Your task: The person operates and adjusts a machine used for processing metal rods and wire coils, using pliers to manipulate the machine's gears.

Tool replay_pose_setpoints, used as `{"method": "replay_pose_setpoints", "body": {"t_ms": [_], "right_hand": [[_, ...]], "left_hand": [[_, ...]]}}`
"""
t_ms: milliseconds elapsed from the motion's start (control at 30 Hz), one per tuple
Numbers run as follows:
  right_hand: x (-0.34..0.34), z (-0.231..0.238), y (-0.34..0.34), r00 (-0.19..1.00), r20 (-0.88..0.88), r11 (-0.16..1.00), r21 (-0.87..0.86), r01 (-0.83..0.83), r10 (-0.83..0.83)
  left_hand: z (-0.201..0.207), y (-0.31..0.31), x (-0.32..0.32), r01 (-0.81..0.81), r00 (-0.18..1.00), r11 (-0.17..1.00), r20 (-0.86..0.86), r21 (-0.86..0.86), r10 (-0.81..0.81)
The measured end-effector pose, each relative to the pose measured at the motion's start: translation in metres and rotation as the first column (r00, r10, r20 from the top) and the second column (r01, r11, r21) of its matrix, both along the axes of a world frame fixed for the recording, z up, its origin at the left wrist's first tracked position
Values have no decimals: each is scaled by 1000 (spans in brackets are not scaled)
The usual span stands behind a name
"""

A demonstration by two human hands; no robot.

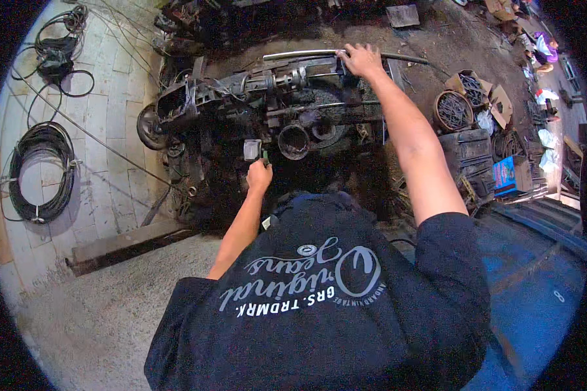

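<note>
A greasy, dark lathe-like machine (pixel 261 85) stretches across the space in front of me. My left hand (pixel 261 174) is closed around a small dark green handle (pixel 265 158), beside a pale grey square box (pixel 252 150) on the machine's near side. Farther away, my right hand (pixel 362 60) curls its fingers over a long metal rod (pixel 306 55) lying along the machine's far side. The undersides of those fingers are hidden. A round, open-mouthed metal part (pixel 294 142) sits between my arms.
At left, a coil of black cable (pixel 41 171) lies on pale tiles. A round basket of metal pieces (pixel 452 111) and cardboard boxes (pixel 499 104) stand at right, near a blue box (pixel 510 176). A blue metal surface (pixel 535 280) is at lower right.
</note>
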State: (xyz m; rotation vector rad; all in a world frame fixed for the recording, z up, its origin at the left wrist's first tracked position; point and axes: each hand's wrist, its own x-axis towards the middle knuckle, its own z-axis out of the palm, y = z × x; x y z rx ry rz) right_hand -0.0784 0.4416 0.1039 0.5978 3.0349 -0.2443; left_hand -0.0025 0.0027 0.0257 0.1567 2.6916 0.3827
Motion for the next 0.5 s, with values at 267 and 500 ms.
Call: {"method": "replay_pose_setpoints", "body": {"t_ms": [267,500], "right_hand": [[-6,-6,2,990,118,994,-79,81,-71],[-9,4,1,976,206,988,-121,95,-68]], "left_hand": [[-2,-4,5,35,999,999,-11,13,-35],[-9,-2,5,-13,999,1000,-30,26,14]]}}
